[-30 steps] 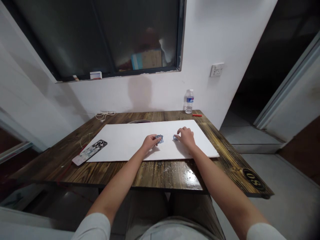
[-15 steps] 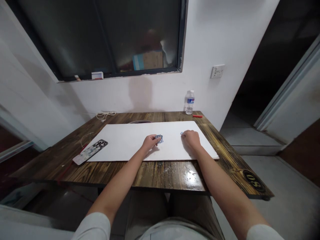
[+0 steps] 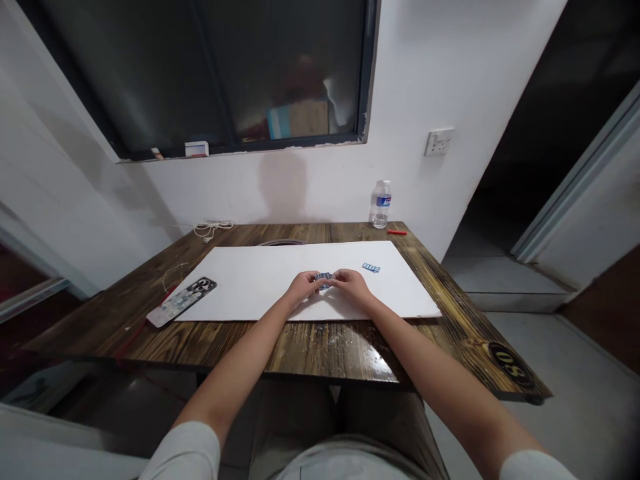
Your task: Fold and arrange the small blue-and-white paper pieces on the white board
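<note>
A small stack of blue-backed cards point(image 3: 323, 277) is pinched between my left hand point(image 3: 301, 288) and my right hand point(image 3: 351, 287), over the middle of a white sheet point(image 3: 250, 280) on a dark wooden table point(image 3: 320, 347). My left hand holds the stack from the left; my right hand's fingertips touch its right end. One single blue card point(image 3: 371, 267) lies flat on the sheet, off to the right and farther back, apart from both hands.
A phone in a patterned case point(image 3: 181, 302) lies at the sheet's left corner. A water bottle point(image 3: 381, 204) and a red pen point(image 3: 397, 232) stand near the wall at the back right. A white cable point(image 3: 213, 227) lies at the back left. The table's right edge borders open floor.
My right hand set one card down on the right of the sheet, let it go, and came back left to the stack in my left hand. My left hand stayed put.
</note>
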{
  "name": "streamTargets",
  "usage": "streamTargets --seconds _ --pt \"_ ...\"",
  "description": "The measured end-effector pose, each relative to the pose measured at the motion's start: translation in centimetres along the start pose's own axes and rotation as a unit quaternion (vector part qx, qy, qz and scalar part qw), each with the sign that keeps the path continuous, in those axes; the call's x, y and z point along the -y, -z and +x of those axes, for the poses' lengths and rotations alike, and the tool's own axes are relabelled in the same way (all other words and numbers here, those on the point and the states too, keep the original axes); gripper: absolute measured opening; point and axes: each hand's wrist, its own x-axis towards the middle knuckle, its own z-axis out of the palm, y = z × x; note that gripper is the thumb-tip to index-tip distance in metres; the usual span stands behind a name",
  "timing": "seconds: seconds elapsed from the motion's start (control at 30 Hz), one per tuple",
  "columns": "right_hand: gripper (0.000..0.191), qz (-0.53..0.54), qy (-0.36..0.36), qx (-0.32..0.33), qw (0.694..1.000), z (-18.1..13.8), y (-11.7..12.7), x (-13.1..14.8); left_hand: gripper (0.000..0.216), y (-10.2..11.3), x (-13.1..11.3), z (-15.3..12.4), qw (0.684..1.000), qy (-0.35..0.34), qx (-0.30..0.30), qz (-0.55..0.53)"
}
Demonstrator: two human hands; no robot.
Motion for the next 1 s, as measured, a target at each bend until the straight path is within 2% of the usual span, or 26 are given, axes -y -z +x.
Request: streamTargets --seconds 0.17,0.27,0.33,0.43,0.5,0.57,0.67,0.77,0.9,1.0 --pt "0.025 0.017 -0.024 -0.009 1.000 0.5 0.3 -0.6 0.037 0.0 0.1 0.1 1.000 0.004 -0.010 -0.003" --pt "0.019 -0.019 -0.038 -0.028 0.999 0.6 0.7 -0.8 0.037 0.2 0.2 0.3 1.000 0.005 -0.030 -0.005" --pt "0.016 -0.111 -0.059 -0.046 0.991 0.5 1.3 -0.9 0.038 0.4 0.2 0.4 0.999 0.000 -0.040 -0.012" --pt "0.015 -0.288 -0.087 -0.083 0.950 0.3 2.1 -1.0 0.041 0.4 0.1 0.4 0.999 -0.003 -0.050 -0.017" --pt "0.019 -0.339 -0.083 -0.113 0.930 0.3 2.3 -0.9 0.042 0.4 -0.1 0.4 0.999 0.001 -0.052 -0.015" --pt "0.024 -0.312 -0.056 -0.117 0.941 0.4 2.2 -0.8 0.041 0.3 -0.2 0.3 0.999 0.008 -0.048 -0.008" --pt "0.026 -0.192 0.018 -0.062 0.979 0.8 1.5 -0.7 0.041 0.1 -0.3 0.0 0.999 0.013 -0.031 0.010" --pt "0.027 -0.116 0.066 -0.029 0.991 1.0 0.8 -0.7 0.042 0.1 -0.3 -0.1 1.000 0.011 -0.015 0.016" --pt "0.026 -0.118 0.026 -0.041 0.992 1.2 0.9 -0.9 0.043 0.0 -0.2 0.0 1.000 0.016 -0.011 0.010" --pt "0.019 -0.175 -0.017 -0.039 0.984 1.3 1.9 -1.3 0.042 0.0 -0.2 0.2 1.000 0.007 -0.017 0.002"
